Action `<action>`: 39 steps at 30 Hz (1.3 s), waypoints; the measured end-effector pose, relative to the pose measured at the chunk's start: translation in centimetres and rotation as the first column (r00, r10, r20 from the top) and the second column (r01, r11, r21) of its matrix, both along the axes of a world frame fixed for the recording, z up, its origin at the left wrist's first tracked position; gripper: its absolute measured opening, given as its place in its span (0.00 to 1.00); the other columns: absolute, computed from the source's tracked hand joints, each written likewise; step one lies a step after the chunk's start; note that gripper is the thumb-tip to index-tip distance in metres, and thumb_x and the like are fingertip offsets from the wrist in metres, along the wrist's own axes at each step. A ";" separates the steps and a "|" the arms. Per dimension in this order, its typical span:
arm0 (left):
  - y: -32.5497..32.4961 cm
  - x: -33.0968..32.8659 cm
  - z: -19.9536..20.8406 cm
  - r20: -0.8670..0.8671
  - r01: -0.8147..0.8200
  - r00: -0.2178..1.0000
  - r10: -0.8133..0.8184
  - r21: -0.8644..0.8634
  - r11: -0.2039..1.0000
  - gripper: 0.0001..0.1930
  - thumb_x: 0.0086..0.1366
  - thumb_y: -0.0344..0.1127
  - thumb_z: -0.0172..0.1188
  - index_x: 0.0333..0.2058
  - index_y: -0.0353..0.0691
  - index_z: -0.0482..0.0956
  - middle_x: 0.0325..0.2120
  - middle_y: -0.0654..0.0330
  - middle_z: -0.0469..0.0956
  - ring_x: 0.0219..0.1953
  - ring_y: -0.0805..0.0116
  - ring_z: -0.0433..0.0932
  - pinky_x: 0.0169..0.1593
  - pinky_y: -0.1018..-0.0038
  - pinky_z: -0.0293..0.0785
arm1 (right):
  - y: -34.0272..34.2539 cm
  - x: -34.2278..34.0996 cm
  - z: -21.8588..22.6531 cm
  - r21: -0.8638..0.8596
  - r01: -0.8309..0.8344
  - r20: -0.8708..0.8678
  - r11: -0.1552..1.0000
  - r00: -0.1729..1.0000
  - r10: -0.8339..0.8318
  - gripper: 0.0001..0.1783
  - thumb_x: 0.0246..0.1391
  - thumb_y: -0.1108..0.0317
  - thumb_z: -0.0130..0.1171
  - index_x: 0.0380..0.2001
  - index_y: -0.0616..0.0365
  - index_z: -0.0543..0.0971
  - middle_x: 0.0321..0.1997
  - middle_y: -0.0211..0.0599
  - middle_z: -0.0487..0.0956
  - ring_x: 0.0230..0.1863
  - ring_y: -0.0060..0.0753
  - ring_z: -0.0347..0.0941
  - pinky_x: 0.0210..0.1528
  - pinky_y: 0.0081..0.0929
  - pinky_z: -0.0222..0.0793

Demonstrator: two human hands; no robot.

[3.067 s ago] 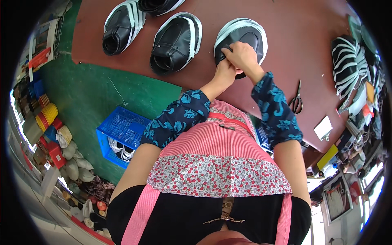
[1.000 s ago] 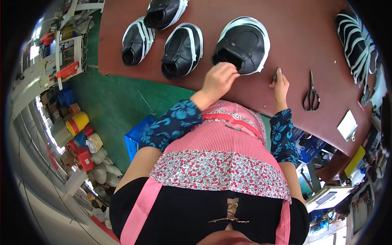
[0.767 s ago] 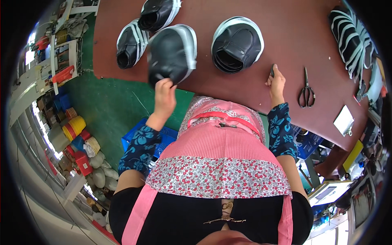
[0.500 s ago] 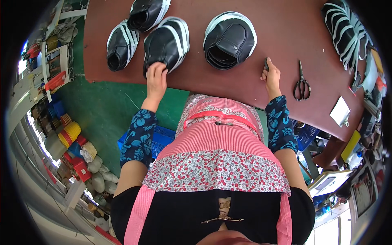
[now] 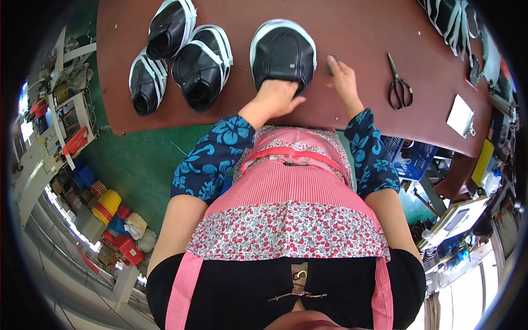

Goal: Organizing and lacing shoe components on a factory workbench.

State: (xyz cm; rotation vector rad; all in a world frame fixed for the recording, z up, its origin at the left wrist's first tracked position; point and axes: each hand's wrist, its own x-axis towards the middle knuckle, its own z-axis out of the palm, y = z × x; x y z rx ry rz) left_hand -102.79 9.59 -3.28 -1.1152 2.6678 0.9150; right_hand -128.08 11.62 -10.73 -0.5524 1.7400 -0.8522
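In the middle of the brown table sits a black shoe upper [image 5: 285, 52] edged with a white band, its opening toward me. The fingers of my left hand [image 5: 278, 99] reach into that opening and are mostly hidden, with the thumb sticking out to the right. Just right of the upper, above the table, my right hand [image 5: 345, 81] is closed around a small dark object [image 5: 333, 64]. Its kind cannot be made out. To the left lie three similar black-and-white pieces: a front one [image 5: 201, 74], a smaller one [image 5: 147, 88] and a far one [image 5: 168, 27].
Black-handled scissors [image 5: 400, 91] lie on the brown table [image 5: 352, 33] right of my right hand. Farther right are a white card on a clip [image 5: 460, 116] and a bundle of black-and-white pieces [image 5: 451, 25]. A blue crate [image 5: 412, 159] stands below the table edge.
My left hand has let go of the front left shoe upper and moved right, into the opening of the middle one. The right hand still holds the small dark object, now closer to that upper.
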 end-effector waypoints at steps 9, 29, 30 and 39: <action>2.4 1.1 -0.8 -0.239 -0.262 0.904 0.356 0.349 0.900 0.18 0.76 0.44 0.64 0.42 0.31 0.81 0.40 0.36 0.86 0.45 0.31 0.84 0.50 0.44 0.78 | 4.4 7.1 8.0 -0.241 -0.413 -0.448 0.878 0.850 0.277 0.25 0.75 0.50 0.62 0.31 0.62 0.84 0.28 0.58 0.82 0.31 0.66 0.82 0.34 0.54 0.75; 1.6 2.0 4.3 -0.356 -0.290 0.677 0.644 0.676 0.678 0.23 0.75 0.36 0.66 0.63 0.32 0.77 0.52 0.46 0.85 0.55 0.52 0.85 0.62 0.62 0.78 | 2.3 8.8 15.0 -0.496 -0.601 -0.716 0.627 0.692 0.097 0.18 0.65 0.59 0.73 0.24 0.55 0.80 0.24 0.47 0.79 0.25 0.54 0.80 0.28 0.47 0.74; 0.8 1.2 5.7 -0.420 -0.266 0.639 0.645 0.666 0.697 0.21 0.76 0.35 0.66 0.62 0.32 0.78 0.51 0.46 0.85 0.55 0.52 0.85 0.61 0.62 0.79 | 1.8 8.6 13.5 -0.480 -0.578 -0.714 0.660 0.694 0.089 0.19 0.65 0.56 0.73 0.23 0.51 0.79 0.23 0.45 0.80 0.25 0.52 0.80 0.27 0.47 0.74; 3.5 1.0 5.2 -0.243 -0.314 0.901 0.360 0.210 0.926 0.16 0.71 0.37 0.69 0.52 0.36 0.80 0.49 0.42 0.83 0.53 0.36 0.81 0.57 0.47 0.79 | 0.1 5.9 10.8 -0.234 -0.641 -0.691 0.731 0.639 0.339 0.25 0.73 0.45 0.61 0.30 0.54 0.87 0.29 0.56 0.85 0.33 0.65 0.85 0.36 0.58 0.79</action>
